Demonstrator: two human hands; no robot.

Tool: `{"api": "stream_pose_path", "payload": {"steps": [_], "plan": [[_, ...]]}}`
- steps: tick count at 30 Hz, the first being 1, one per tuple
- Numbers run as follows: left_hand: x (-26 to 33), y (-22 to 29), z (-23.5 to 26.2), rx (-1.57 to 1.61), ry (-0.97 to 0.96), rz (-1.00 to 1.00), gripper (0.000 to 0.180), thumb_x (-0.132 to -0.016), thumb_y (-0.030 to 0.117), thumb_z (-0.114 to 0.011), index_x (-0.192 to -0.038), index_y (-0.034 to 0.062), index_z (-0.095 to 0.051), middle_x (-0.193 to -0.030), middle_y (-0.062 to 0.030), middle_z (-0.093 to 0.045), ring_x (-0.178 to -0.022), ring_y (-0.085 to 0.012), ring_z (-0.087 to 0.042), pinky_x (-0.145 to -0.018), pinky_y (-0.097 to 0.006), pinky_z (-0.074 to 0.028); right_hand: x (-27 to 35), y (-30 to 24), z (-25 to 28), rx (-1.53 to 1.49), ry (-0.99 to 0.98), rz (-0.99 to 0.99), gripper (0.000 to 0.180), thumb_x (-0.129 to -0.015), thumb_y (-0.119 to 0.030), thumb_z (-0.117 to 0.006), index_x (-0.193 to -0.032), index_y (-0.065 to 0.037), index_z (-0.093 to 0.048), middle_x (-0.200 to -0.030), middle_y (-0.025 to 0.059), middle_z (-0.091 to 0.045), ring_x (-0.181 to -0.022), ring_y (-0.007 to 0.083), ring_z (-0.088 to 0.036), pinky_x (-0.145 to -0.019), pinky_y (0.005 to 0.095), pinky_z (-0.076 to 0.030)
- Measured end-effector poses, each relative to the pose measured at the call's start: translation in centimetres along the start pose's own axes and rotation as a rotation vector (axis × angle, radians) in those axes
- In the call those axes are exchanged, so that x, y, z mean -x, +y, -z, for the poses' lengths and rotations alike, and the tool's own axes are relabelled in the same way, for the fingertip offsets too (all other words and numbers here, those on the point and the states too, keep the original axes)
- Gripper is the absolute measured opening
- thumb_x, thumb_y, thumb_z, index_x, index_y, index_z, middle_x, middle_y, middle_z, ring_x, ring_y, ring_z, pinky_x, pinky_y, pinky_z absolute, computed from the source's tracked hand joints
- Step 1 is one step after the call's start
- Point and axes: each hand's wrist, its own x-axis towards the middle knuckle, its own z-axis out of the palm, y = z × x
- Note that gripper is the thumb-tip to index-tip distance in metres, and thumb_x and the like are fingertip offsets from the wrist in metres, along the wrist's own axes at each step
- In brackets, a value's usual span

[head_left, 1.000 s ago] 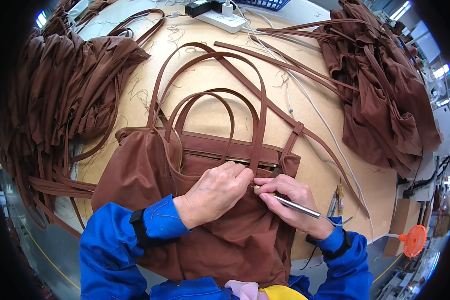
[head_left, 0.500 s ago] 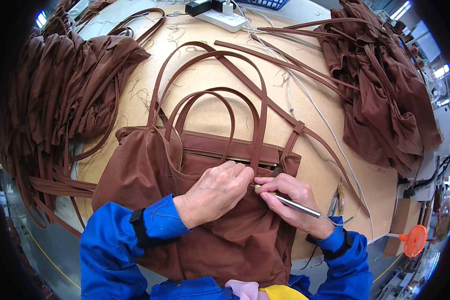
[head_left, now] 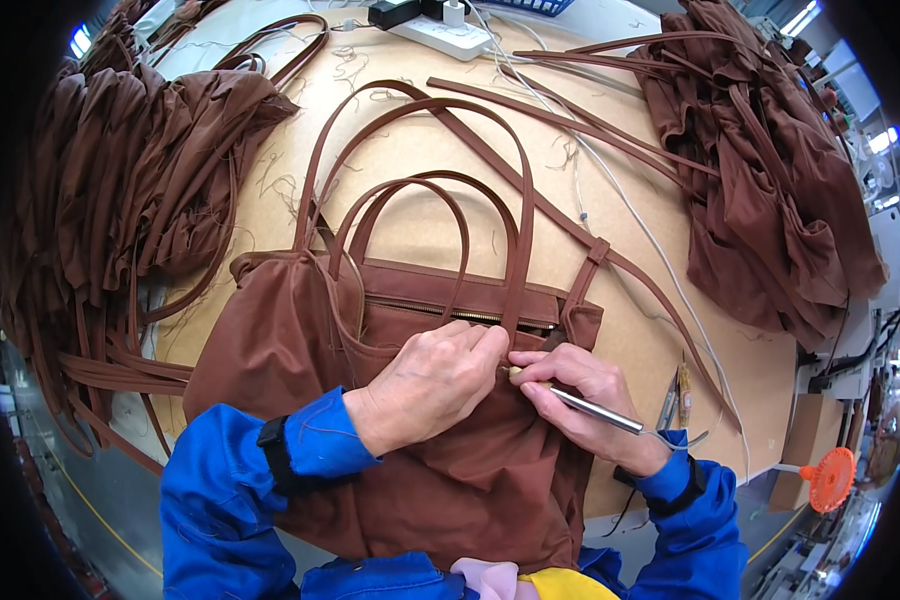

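Observation:
A brown fabric bag (head_left: 300, 340) with long brown handles (head_left: 420, 190) and a zip along its top lies flat on the tan worktable (head_left: 450, 160) in front of me. My left hand (head_left: 430, 385) presses on the bag's front just below the zip, fingers pinching the fabric. My right hand (head_left: 590, 400) holds a thin silver metal tool (head_left: 595, 410) like a pen, with its tip at the fabric next to my left fingertips. Both sleeves are blue.
Heaps of brown bags and straps lie at the left (head_left: 120, 170) and at the far right (head_left: 770, 200). A white power strip (head_left: 440, 30) and thin cables are at the back. Small hand tools (head_left: 675, 395) lie near the right edge, and an orange disc (head_left: 830, 480) sits below it.

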Motion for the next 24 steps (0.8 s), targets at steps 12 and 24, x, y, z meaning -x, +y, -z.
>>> {"api": "stream_pose_path", "payload": {"steps": [12,24], "plan": [[-0.4,0.4,0.8,0.126,0.142,0.172,0.009,-0.091,0.003,-0.060,-0.097,0.0005,-0.055,-0.082,-0.0189,-0.065,-0.077,-0.0371,-0.066,-0.064,-0.043,-0.054,1.1,-0.7,0.4,-0.497,0.121,-0.239,0.014,-0.099,-0.008,-0.054,-0.105,0.003,-0.059,-0.102,0.0117,-0.067,-0.093,0.0152,-0.067,-0.084,0.0270,-0.054],[-3.0,2.7,11.1,-0.250,0.275,0.081,0.032,-0.086,-0.004,-0.058,-0.117,0.0040,-0.058,-0.112,-0.0178,-0.060,-0.105,-0.0362,-0.058,-0.095,-0.046,-0.045,6.2,-3.8,3.8,-0.182,0.340,-0.022,0.012,-0.095,-0.003,-0.059,-0.106,0.000,-0.059,-0.104,0.0152,-0.068,-0.097,0.0218,-0.068,-0.084,0.0318,-0.055]]}}
